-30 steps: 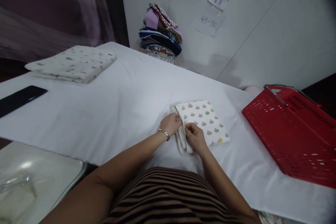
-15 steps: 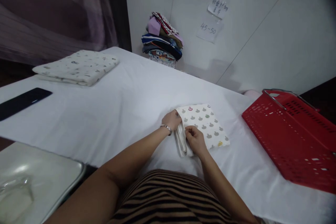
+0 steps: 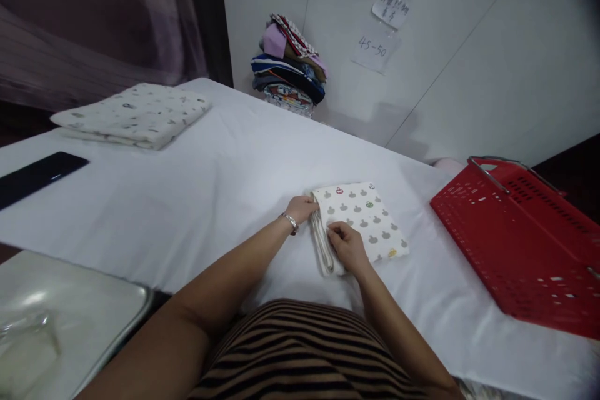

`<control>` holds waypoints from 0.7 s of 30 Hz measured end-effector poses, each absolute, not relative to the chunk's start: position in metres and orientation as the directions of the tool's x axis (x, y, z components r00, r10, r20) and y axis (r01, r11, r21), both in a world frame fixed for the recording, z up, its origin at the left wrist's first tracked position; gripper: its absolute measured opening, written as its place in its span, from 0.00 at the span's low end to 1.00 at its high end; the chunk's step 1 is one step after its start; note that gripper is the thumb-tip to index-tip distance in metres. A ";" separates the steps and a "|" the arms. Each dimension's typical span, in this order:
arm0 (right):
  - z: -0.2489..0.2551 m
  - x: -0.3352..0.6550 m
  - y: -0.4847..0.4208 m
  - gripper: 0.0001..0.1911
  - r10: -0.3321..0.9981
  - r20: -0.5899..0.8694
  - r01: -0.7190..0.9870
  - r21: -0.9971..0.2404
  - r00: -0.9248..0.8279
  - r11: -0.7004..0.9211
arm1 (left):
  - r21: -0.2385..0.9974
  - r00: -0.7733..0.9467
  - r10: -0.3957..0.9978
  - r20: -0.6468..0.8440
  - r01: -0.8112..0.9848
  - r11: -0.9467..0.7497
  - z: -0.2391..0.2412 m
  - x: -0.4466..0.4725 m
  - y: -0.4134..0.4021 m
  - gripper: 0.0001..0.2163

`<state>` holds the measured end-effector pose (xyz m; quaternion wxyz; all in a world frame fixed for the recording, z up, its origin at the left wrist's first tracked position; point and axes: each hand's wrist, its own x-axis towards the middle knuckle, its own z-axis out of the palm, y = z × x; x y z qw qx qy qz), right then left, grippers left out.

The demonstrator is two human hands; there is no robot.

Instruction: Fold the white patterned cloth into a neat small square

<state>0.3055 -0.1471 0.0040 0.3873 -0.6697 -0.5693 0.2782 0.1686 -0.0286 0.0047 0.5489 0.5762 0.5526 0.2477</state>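
A folded white cloth point(image 3: 370, 220) with grey mushroom-like prints, a few of them red, green or yellow, lies on the white-covered table in front of me. Its layered folded side faces left. My left hand point(image 3: 301, 207), with a silver bracelet at the wrist, has its fingers closed on the far part of that layered edge; the fingertips are partly hidden by the fabric. My right hand point(image 3: 347, 245) rests on the nearer left part of the cloth, thumb and fingers pinched together at the top layer's edge.
A red plastic basket point(image 3: 515, 250) stands at right. Another folded patterned cloth point(image 3: 135, 115) and a dark phone-like slab point(image 3: 44, 176) lie at left. Piled fabrics point(image 3: 290, 69) stand by the wall beyond the table point(image 3: 253, 162). A pale seat-like surface point(image 3: 94, 300) is at lower left.
My left hand has drawn back slightly to the left along the cloth's edge, its fingers less deep in the folds. My right hand stays nearly in place. The view has shifted slightly.
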 end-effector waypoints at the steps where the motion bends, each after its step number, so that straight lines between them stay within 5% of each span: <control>1: 0.005 0.305 -0.147 0.12 0.978 0.068 0.555 -0.830 0.198 -0.055 | 0.903 0.286 0.902 -0.322 0.379 0.202 0.006 0.170 -0.030 0.08; 11: 0.006 0.305 -0.147 0.11 0.978 0.060 0.564 -0.823 0.198 -0.063 | 0.887 0.462 0.837 -0.293 0.457 0.059 0.017 0.167 -0.050 0.06; 21: 0.012 0.303 -0.150 0.10 0.986 0.102 0.660 -0.751 0.133 -0.011 | 0.882 0.377 0.892 -0.252 0.469 0.051 0.013 0.166 -0.051 0.04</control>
